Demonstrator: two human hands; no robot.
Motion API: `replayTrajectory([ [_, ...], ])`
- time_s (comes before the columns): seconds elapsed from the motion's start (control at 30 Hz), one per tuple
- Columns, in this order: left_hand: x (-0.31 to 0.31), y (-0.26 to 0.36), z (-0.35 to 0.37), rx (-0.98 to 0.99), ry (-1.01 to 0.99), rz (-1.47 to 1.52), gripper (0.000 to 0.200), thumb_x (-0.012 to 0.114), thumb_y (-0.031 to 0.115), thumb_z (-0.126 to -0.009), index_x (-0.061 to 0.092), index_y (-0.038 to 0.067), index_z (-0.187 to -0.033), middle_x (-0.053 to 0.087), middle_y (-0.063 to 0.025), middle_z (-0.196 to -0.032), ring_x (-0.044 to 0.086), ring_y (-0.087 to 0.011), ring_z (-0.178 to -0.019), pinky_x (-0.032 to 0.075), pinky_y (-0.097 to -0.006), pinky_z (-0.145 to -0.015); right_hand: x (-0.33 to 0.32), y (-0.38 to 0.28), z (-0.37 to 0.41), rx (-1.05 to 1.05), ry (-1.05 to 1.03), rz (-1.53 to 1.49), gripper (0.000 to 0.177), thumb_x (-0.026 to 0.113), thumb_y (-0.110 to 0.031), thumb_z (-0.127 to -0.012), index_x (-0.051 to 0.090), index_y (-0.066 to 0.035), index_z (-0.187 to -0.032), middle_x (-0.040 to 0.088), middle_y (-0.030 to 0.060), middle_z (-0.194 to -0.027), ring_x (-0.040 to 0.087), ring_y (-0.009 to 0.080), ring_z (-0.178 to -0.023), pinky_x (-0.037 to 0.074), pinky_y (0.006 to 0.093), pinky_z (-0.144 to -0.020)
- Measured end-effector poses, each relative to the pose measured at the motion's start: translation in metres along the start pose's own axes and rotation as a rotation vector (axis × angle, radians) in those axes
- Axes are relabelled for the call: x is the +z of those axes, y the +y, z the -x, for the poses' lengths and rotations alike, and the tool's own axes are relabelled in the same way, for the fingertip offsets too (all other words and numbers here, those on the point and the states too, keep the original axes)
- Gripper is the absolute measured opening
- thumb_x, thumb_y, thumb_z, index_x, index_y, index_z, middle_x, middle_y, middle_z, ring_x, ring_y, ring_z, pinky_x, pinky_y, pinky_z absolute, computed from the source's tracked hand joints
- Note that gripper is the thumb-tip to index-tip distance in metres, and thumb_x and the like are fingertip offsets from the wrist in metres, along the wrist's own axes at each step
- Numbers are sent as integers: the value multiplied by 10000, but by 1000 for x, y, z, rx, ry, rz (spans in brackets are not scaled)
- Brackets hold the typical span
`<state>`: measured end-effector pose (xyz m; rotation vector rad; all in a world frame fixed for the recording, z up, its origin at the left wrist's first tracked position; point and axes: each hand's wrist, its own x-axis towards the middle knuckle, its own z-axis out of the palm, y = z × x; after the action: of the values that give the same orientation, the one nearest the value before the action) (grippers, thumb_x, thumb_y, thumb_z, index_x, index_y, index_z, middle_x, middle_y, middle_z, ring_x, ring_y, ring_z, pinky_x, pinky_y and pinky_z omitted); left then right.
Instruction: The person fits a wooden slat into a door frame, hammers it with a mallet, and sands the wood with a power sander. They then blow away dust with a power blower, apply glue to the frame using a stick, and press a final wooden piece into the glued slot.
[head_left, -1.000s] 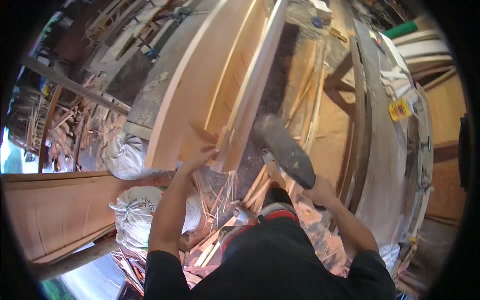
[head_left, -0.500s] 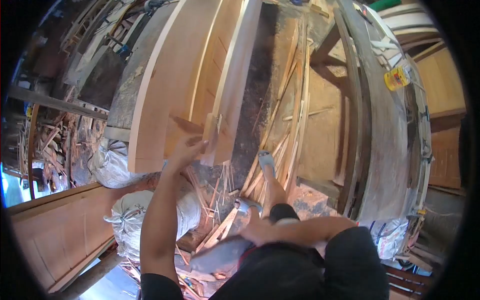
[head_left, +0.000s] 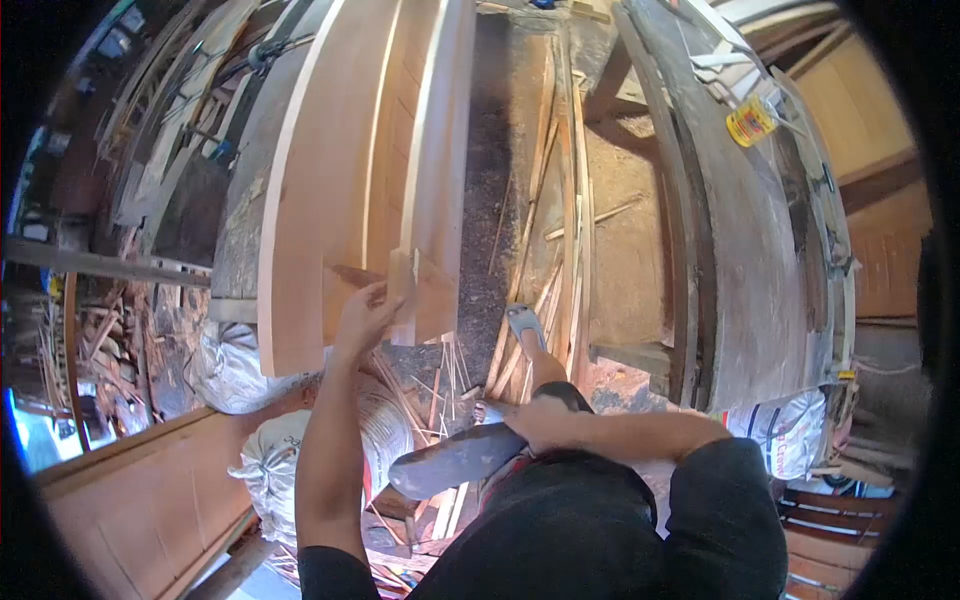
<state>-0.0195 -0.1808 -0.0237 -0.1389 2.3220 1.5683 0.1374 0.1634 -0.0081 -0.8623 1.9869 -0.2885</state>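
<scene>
My left hand is at the near end of a long wooden panel. Its bent fingers are against a small upright wood block, at the end of a raised strip. A brown sliver-like shape, perhaps a shadow, lies beside the fingertips. Near my lap, my right hand is closed on one end of a flat, long grey piece with a rounded far end. The piece points to the left; its kind is not clear, and my fingers are partly hidden.
Tied white sacks sit below the panel. Thin wood strips and offcuts litter the floor around my sandalled foot. On the right, a long grey bench carries a yellow tub. Another panel leans at lower left.
The view has shifted slightly. My left fingers, stretched toward the block before, are now bent against it. My right hand has raised the grey piece, which was blurred and lower.
</scene>
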Motion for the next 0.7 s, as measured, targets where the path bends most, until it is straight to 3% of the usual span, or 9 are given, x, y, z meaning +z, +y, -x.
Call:
replayTrajectory([
  [0.1,1,-3,0,-51,11,42,422,737,143,-940,621,-41,-1301,721,-110,-1163,672,-172,-1068,543,-308,-907,-59,33,22,184,188,-64,436,748,-250,-803,638,-19,-1156,715,214,-989,704,434,-967,584,486,-803],
  [0.17,7,-2,5,-64,17,82,471,733,241,-927,632,-49,-1285,714,-153,-1182,679,-214,-1083,536,-350,-953,-77,46,35,361,170,-181,499,775,-279,-766,630,-77,-1199,712,226,-988,704,428,-963,573,501,-797],
  [0.27,10,9,6,-34,129,-54,507,713,322,-924,643,-44,-1268,712,-189,-1194,688,-261,-1097,532,-384,-971,-74,82,68,295,126,-76,674,835,-308,-682,609,-167,-1301,718,213,-955,711,409,-933,560,510,-793],
  [0.3,17,12,6,-27,187,-116,510,704,338,-925,647,-40,-1263,712,-196,-1195,691,-274,-1100,532,-390,-969,-70,90,87,226,161,-34,645,831,-303,-680,634,-164,-1278,722,200,-910,715,402,-911,561,508,-791],
  [0.33,20,13,3,-1,200,-153,526,670,375,-917,641,-22,-1260,696,-251,-1189,685,-373,-1101,531,-448,-949,-70,100,107,282,189,-34,649,837,-311,-674,649,-162,-1277,727,203,-920,720,392,-901,566,500,-800],
  [0.4,32,15,-2,10,282,-283,525,654,377,-907,633,-18,-1251,688,-276,-1159,666,-426,-1089,523,-485,-930,-101,101,128,410,226,-78,613,833,-329,-678,684,-138,-1241,732,213,-950,722,383,-916,568,480,-828],
  [0.53,44,19,-11,-53,313,-310,482,638,335,-904,617,-10,-1239,676,-304,-1114,633,-488,-1073,506,-534,-911,-210,85,146,636,418,-294,521,816,-361,-692,743,-60,-1110,731,239,-1022,717,377,-976,558,445,-879],
  [0.63,45,31,-9,-133,300,-424,461,639,320,-907,618,-5,-1233,687,-288,-1095,646,-473,-1057,510,-514,-903,-302,62,143,392,868,-327,569,785,-349,-726,686,16,-1151,716,279,-956,728,360,-965,557,434,-835],
  [0.7,43,43,-6,-89,265,-364,447,637,312,-911,619,-1,-1231,688,-284,-1087,647,-473,-1042,510,-506,-901,-348,34,124,-47,1185,-521,552,788,-228,-743,611,39,-1192,716,248,-935,731,367,-916,560,435,-831],
])
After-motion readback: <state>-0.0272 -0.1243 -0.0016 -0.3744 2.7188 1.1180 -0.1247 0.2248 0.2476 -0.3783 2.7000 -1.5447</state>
